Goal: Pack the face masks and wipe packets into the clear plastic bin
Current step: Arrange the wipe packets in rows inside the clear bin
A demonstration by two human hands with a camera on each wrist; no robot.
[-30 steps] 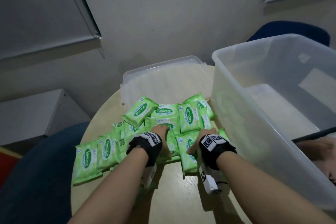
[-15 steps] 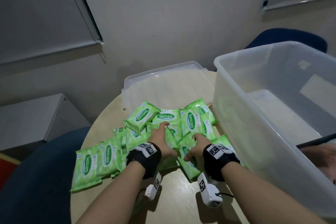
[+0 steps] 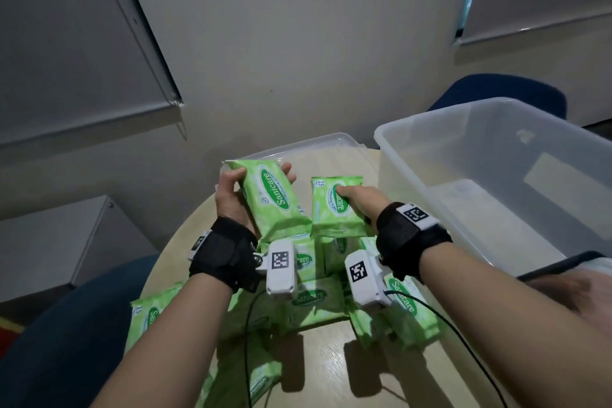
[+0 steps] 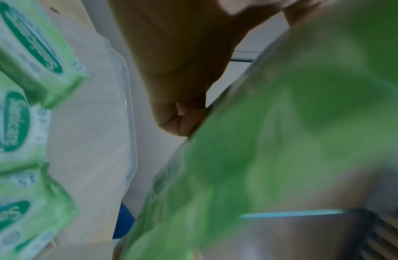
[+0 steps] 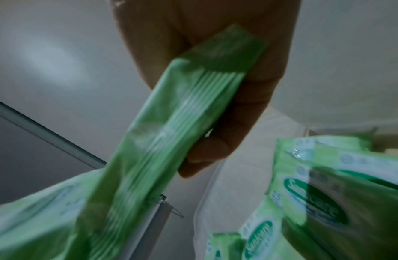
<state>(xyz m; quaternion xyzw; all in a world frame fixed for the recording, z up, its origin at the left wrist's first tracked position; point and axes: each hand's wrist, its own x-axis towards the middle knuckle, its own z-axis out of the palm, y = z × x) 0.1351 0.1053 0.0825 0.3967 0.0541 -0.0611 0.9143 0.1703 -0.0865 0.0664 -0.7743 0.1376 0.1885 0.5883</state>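
Observation:
My left hand [image 3: 246, 190] holds a green Sanicare wipe packet [image 3: 270, 200] raised above the table, thumb on one edge and fingers round the other. My right hand [image 3: 356, 200] grips a second green wipe packet [image 3: 334, 209] beside it, thumb on its face. In the right wrist view the fingers [image 5: 218, 149] curl round that packet [image 5: 167, 126]. The left wrist view shows a blurred green packet [image 4: 282, 149] against my palm. Several more wipe packets [image 3: 308, 298] lie on the round wooden table [image 3: 324, 371] under my wrists. The clear plastic bin [image 3: 430, 195] stands at the right, nothing visible inside. I see no face masks.
The bin's clear lid [image 3: 318, 151] lies flat at the table's far edge. A blue chair [image 3: 496, 93] stands behind the bin, another blue seat [image 3: 59, 341] at lower left. A pale cabinet [image 3: 49, 242] sits left. Black cables [image 3: 246, 325] trail from my wrist cameras.
Both hands were pressing on the packets on the table; each has now closed on one packet and lifted it up off the pile.

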